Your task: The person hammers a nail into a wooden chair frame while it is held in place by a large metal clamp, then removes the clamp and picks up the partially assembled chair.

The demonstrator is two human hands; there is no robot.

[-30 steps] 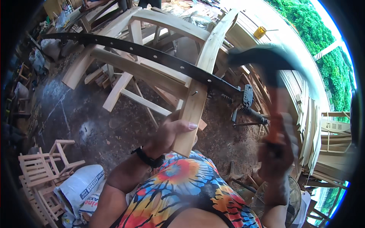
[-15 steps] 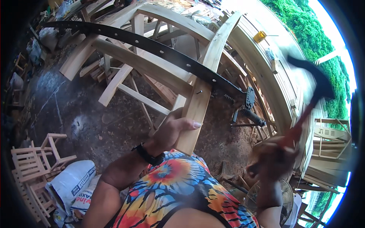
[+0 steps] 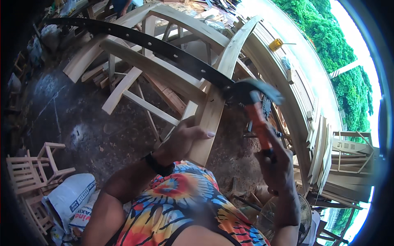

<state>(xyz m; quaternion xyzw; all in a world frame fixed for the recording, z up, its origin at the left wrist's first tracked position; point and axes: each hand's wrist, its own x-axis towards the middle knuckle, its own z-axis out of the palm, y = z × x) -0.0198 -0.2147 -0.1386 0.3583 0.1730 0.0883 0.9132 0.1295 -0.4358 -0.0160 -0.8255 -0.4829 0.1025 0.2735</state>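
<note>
My left hand (image 3: 183,140) is wrapped round the near end of a pale wooden board (image 3: 210,117), thumb on its upper face. A long wooden rail (image 3: 152,67) meets this board from the left. My right hand (image 3: 276,162) grips the orange handle of a claw hammer (image 3: 259,119), its dark head blurred just right of the board, where the rail joins it. Whether the head touches the wood I cannot tell. The nail in the board is hard to make out. Close behind runs a black metal strip (image 3: 156,46) with holes, partly covered by the hammer head.
A wooden frame (image 3: 193,22) stands beyond the strip. Long stacked planks (image 3: 287,96) fill the right side, with a yellow-handled tool (image 3: 276,44) on top. A small slatted chair (image 3: 30,172) and white sacks (image 3: 72,192) lie lower left. A fan (image 3: 303,217) sits lower right. Another person (image 3: 122,6) is at the far edge.
My right hand has swung the hammer down and left, from raised at the right to beside the board. My left hand keeps its hold. A person has come into view at the top.
</note>
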